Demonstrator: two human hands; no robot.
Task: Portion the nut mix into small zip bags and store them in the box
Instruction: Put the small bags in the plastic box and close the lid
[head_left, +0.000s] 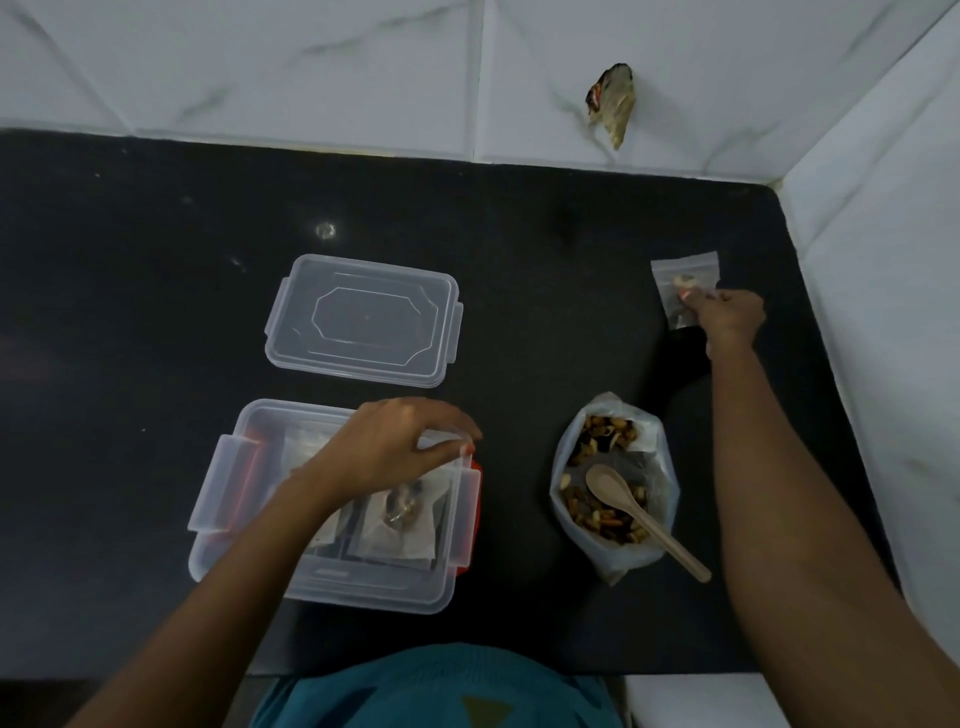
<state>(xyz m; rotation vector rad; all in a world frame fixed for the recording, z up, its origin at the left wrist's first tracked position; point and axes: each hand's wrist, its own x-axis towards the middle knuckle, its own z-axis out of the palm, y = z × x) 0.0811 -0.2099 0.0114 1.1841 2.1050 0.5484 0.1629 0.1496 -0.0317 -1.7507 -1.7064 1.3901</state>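
A small zip bag (684, 288) with a few nuts inside is being held at the far right of the black worktop (156, 260), close to the corner where the tiled walls meet. It is being pinched at its lower edge by the right hand (730, 317), whose fingers (701, 296) are being kept curled round the plastic; the bag is lying flat or nearly flat on the surface.

Nearer the person, the nut mix (605, 434) is being kept in an open clear plastic bag (561, 488), and a wooden spoon (623, 499) is being rested in it, bowl up, with its handle sticking out over the near rim.

To the left, well apart from that bag, the clear box (363, 597) is standing open. Filled zip bags (400, 519) are being stored flat on its bottom. The left hand (395, 447) is being held over the far right part of the box, its fingers (457, 423) loosely curved and spread, with nothing seen between them; whether the thumb tip is touching the rim cannot be told. Red-orange is being shown at the box's side latches (475, 499).

Just beyond the box, the clear lid (363, 319) is lying flat on the worktop, apart from it.

A crumpled wrapper (613, 104) is being seen against the marbled white wall (311, 78) behind.
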